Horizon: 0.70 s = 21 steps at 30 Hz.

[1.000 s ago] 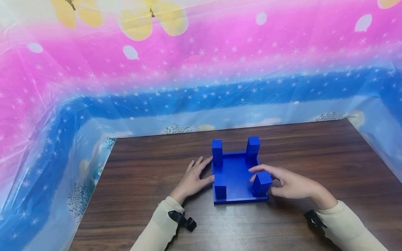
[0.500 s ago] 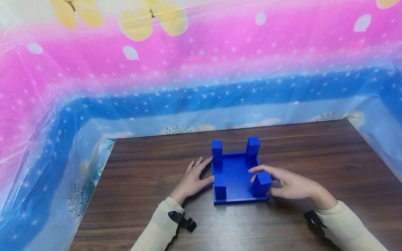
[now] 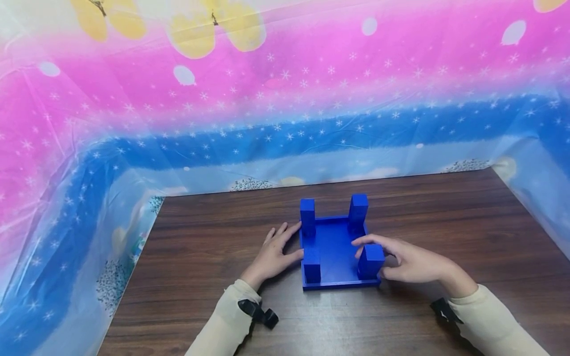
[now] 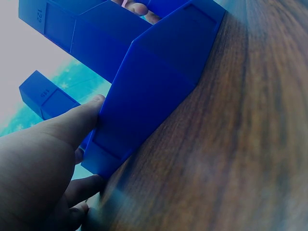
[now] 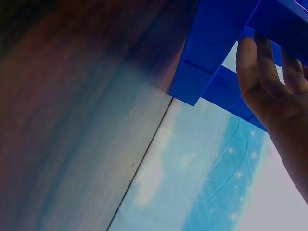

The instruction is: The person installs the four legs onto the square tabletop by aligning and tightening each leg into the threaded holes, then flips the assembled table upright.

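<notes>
A blue square base [image 3: 334, 252] with a raised rim lies flat on the table, an upright square post standing at each corner. My left hand [image 3: 272, 253] rests beside it with straight, spread fingers, thumb and index fingertip touching its left side. In the left wrist view, the thumb lies against the side wall [image 4: 144, 96]. My right hand [image 3: 416, 261] holds the near right post [image 3: 371, 262], fingers behind it and thumb at its right. The near left post [image 3: 312, 266], far left post [image 3: 308, 217] and far right post [image 3: 358, 212] are untouched. Part of the right fingers is hidden behind the held post.
The brown wood-grain table [image 3: 213, 232] extends around the base. A pink and blue patterned cloth [image 3: 285, 109] hangs behind and along the sides. Black straps sit on both cream sleeves, the left strap [image 3: 258, 311] having a small block attached.
</notes>
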Each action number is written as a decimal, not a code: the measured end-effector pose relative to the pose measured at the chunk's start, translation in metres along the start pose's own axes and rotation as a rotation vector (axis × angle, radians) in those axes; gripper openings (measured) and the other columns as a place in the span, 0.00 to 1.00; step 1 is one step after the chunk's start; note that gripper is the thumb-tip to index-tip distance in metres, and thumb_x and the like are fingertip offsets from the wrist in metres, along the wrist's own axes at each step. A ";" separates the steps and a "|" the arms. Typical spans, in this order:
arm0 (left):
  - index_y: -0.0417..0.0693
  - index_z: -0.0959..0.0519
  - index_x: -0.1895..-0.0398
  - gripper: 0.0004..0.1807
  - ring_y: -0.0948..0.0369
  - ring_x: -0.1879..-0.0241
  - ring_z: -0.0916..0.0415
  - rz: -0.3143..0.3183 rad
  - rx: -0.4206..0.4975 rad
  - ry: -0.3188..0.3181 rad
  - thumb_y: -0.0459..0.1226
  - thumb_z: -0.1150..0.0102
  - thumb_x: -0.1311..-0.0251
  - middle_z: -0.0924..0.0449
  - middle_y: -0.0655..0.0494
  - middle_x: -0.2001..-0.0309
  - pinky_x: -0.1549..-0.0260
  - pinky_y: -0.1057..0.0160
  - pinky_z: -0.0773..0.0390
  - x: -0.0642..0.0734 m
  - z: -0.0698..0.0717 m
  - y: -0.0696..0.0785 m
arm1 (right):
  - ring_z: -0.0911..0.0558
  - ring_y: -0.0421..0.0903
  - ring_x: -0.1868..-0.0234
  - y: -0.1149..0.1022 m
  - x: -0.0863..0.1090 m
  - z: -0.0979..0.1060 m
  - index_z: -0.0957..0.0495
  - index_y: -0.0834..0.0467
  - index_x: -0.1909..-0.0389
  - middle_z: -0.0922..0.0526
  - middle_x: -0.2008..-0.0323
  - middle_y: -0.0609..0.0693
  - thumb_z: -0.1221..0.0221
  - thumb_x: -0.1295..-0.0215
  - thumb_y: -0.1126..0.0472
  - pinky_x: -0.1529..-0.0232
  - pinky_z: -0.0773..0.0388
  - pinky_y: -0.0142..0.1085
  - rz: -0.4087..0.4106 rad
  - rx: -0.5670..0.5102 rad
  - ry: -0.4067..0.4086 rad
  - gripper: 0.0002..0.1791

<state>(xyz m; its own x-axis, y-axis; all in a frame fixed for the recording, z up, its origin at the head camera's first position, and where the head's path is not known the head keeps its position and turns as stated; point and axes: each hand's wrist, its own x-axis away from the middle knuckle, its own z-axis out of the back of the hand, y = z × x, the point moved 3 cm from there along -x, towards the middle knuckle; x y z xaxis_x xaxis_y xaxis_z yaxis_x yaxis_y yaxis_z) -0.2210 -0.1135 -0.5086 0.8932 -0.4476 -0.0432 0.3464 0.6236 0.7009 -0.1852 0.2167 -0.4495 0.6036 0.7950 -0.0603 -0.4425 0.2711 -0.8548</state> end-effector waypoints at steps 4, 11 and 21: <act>0.51 0.38 0.17 0.40 0.46 0.17 0.52 0.002 0.000 0.000 0.48 0.34 0.28 0.33 0.44 0.22 0.19 0.42 0.63 0.000 0.000 0.000 | 0.38 0.29 0.81 0.000 0.000 0.000 0.37 0.61 0.24 0.22 0.40 0.59 0.42 0.39 0.81 0.82 0.30 0.28 -0.002 -0.002 0.002 0.41; 0.51 0.38 0.17 0.40 0.46 0.17 0.52 0.000 0.002 -0.003 0.48 0.34 0.28 0.33 0.44 0.22 0.19 0.42 0.63 0.000 0.000 0.000 | 0.38 0.28 0.81 -0.001 -0.001 -0.001 0.37 0.60 0.24 0.22 0.40 0.61 0.40 0.39 0.80 0.82 0.30 0.27 -0.002 0.004 0.007 0.41; 0.51 0.38 0.17 0.40 0.46 0.17 0.52 0.002 0.005 -0.003 0.48 0.35 0.28 0.34 0.44 0.22 0.19 0.42 0.63 0.000 0.000 0.000 | 0.35 0.31 0.77 0.001 -0.001 -0.001 0.35 0.54 0.24 0.22 0.40 0.59 0.37 0.37 0.77 0.79 0.31 0.28 -0.042 0.041 0.020 0.40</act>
<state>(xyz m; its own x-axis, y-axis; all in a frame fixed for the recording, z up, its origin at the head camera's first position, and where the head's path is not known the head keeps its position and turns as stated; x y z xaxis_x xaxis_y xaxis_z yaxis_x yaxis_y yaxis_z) -0.2211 -0.1135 -0.5080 0.8929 -0.4486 -0.0397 0.3435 0.6214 0.7042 -0.1858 0.2156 -0.4511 0.6348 0.7719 -0.0353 -0.4430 0.3261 -0.8351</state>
